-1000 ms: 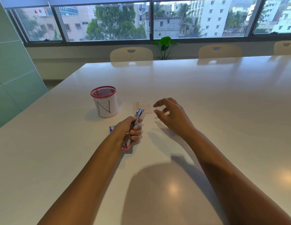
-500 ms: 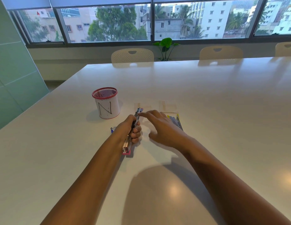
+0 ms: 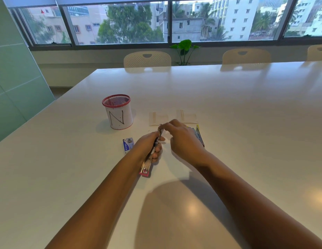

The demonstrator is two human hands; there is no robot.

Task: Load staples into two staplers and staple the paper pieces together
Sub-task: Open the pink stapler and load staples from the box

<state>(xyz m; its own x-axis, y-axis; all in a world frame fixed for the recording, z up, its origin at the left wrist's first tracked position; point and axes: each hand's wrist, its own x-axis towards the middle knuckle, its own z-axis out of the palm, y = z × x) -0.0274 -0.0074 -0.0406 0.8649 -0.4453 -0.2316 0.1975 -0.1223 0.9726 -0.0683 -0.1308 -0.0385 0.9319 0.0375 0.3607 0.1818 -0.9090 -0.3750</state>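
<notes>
Pink-ended stapler gripped at frame centre by the left hand.
Right hand fingertips pinch at its far tip; paper pieces lie just beyond, second stapler right.

White glossy table, white cup marked with black "N", red mesh rim, pink-based silver stapler, blue-and-white staple box, cream paper pieces, yellow-edged second stapler, cream perforated chair, green plant.
</notes>
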